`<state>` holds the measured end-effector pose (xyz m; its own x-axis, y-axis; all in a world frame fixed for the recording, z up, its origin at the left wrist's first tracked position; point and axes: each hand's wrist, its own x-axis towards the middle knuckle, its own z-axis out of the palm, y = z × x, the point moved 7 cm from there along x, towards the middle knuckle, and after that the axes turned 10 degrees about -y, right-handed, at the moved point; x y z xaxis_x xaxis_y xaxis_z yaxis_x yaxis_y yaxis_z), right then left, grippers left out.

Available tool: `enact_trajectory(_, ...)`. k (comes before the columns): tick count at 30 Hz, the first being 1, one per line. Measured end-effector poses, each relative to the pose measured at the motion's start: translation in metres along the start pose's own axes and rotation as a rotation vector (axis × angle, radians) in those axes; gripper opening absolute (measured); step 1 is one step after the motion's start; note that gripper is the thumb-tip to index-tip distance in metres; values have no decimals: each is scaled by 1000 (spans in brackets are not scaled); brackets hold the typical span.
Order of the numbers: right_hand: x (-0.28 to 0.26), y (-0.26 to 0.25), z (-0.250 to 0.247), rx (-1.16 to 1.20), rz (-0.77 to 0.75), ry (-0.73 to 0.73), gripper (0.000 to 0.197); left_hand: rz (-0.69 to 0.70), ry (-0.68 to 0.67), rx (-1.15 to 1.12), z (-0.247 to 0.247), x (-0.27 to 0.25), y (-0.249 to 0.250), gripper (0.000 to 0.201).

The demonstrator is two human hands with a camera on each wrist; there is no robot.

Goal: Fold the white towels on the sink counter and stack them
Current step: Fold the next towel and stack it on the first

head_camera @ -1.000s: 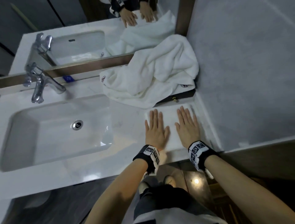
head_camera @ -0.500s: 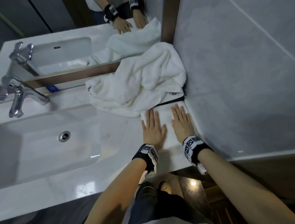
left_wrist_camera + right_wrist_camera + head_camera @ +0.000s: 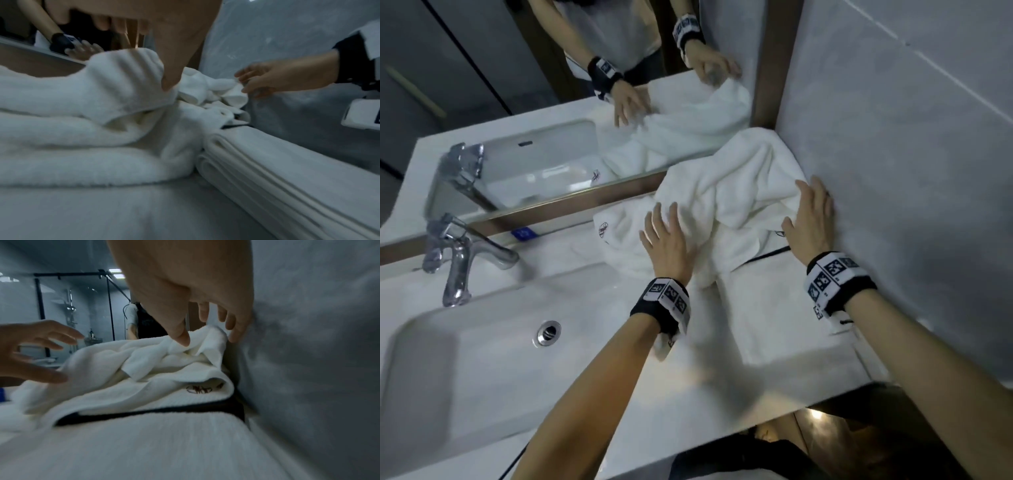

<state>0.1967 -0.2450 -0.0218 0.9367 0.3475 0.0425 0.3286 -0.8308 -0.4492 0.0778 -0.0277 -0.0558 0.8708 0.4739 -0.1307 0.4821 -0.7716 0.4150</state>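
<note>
White marble counter (image 3: 585, 370) fills the head view, and in its far right corner, against the grey wall (image 3: 911, 171) and the mirror (image 3: 534, 113), a crumpled white towel (image 3: 726, 205) is heaped. Just in front of it, touching its near edge, a folded towel (image 3: 774, 308) is laid flat. The left hand (image 3: 666, 241) is spread over the left part of the heap with fingers apart and straight; the right hand (image 3: 811, 219) is placed at the heap's right edge beside the wall. From the right wrist view, a fold of the crumpled towel (image 3: 156, 363) is seen touched by the thumb while the other fingers (image 3: 232, 324) hang apart above it; whether the cloth is pinched cannot be told. A dark strip under the heap and embroidered marks are shown there too. Stacked layers of the folded towel (image 3: 267, 162) are revealed only in the left wrist view. A basin (image 3: 465, 359) and chrome faucet (image 3: 458, 260) are seen at the left.
</note>
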Motion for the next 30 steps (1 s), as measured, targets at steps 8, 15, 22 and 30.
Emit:
enact_trajectory(8, 28, -7, 16, -26, 208, -160, 50, 51, -47, -130, -12, 25, -28, 34)
enact_trajectory(15, 24, -30, -24, 485, 66, 104, 21, 62, 141, -513, -55, 23, -35, 13)
enact_trajectory(22, 21, -62, -86, 862, -67, 229, 14, -26, 313, -921, -113, 7, -33, 2)
enact_trajectory(30, -12, -84, -139, 1014, -248, 263, 18, -13, 394, -1194, -145, -39, -12, 7)
